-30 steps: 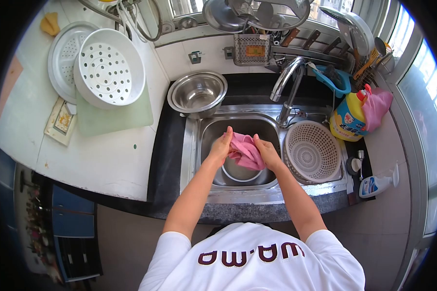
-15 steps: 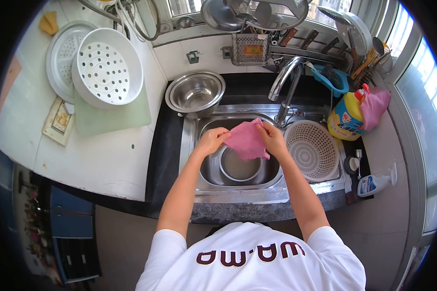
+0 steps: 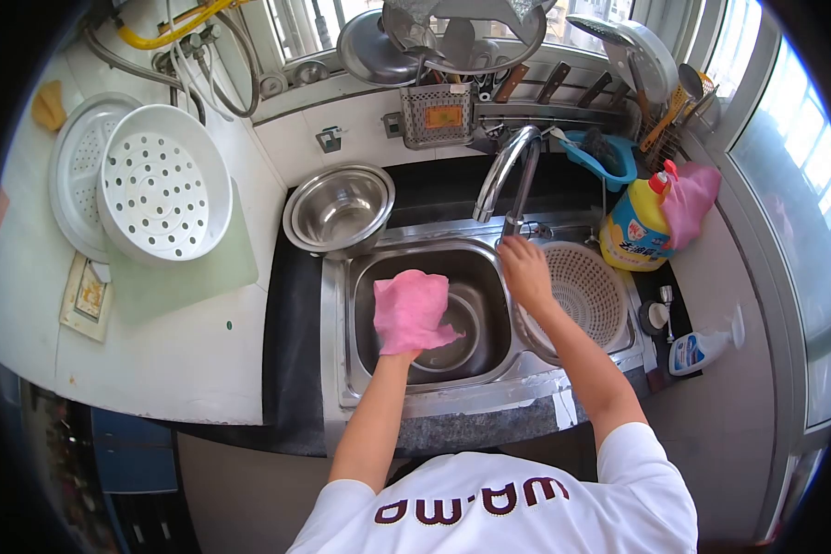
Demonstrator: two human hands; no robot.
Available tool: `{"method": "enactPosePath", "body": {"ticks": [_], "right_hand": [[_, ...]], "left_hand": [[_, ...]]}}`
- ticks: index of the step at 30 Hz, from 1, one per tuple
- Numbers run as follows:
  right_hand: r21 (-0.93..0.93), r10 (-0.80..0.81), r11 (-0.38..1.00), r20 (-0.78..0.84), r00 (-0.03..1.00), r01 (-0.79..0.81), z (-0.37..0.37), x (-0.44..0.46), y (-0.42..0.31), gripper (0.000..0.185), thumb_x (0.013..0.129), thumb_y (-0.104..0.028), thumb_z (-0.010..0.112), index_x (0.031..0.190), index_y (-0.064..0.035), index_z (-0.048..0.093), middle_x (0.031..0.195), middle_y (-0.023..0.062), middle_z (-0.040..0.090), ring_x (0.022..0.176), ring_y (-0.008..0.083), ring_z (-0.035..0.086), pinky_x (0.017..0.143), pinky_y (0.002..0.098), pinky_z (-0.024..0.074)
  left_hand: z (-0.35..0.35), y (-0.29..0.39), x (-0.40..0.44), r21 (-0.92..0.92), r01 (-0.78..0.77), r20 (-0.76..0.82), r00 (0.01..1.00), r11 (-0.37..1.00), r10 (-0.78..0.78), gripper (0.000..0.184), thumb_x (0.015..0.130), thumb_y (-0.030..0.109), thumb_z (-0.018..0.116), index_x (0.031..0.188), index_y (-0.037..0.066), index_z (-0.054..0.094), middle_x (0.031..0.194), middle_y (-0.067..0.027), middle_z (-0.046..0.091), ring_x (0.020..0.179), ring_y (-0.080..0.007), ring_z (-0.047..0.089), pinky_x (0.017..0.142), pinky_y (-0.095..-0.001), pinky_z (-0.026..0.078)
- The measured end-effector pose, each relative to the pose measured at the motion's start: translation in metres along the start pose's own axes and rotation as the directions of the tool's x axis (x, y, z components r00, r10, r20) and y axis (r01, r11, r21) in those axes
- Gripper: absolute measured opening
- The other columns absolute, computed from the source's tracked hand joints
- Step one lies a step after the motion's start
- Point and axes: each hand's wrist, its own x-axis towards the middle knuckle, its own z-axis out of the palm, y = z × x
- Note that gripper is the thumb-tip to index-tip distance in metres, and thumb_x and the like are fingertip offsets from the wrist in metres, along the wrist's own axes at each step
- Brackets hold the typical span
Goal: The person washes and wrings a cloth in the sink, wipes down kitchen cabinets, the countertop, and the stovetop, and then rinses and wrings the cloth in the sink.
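A pink cloth [image 3: 411,309] is draped over my left hand [image 3: 414,354] above the left part of the steel sink [image 3: 365,277]. The cloth hides most of that hand's fingers. Beneath it, a round metal basin [image 3: 466,323] sits in the sink, partly covered. My right hand [image 3: 526,277] reaches to the foot of the chrome tap [image 3: 503,171], its fingers closed at the tap's handle, which they largely hide. Below that hand and forearm lies a beige plastic colander [image 3: 586,300].
Nested steel bowls [image 3: 340,210] stand behind the sink's left corner. To the right are a yellow detergent bottle [image 3: 639,231] under another pink cloth [image 3: 692,198], a blue basket [image 3: 609,162] and a spray bottle [image 3: 697,351]. A white perforated steamer [image 3: 164,185] is at left.
My right hand has let go of the pink cloth and moved to the tap's base. The cloth now drapes over my left hand, lower in the sink. The view has shifted slightly.
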Motion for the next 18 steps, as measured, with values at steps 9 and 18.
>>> {"method": "enactPosePath", "body": {"ticks": [9,18], "right_hand": [[-0.433,0.067,0.901,0.216,0.974,0.033,0.037,-0.01,0.1,0.045,0.08,-0.01,0.04,0.124,-0.0022,0.044,0.137,0.0057,0.035,0.129,0.0222,0.028,0.107,0.0413,0.0186],[-0.083,0.108,0.993,0.32,0.941,-0.085,0.034,-0.002,0.122,0.05,0.077,0.002,0.041,0.126,-0.0053,0.041,0.139,0.0055,0.031,0.13,0.0243,0.027,0.104,0.0404,0.0254]], "left_hand": [[0.034,0.02,0.033,0.265,0.028,0.303,0.947,0.964,-0.11,0.018,0.063,0.03,0.064,0.071,0.015,0.068,0.068,-0.0067,0.061,0.061,-0.0229,0.059,0.043,-0.0382,0.033],[0.026,0.033,0.049,0.2,0.013,0.457,0.883,0.98,-0.106,0.033,0.066,0.05,0.064,0.084,0.022,0.068,0.085,-0.0014,0.062,0.083,-0.0206,0.059,0.061,-0.0479,0.043]]}}
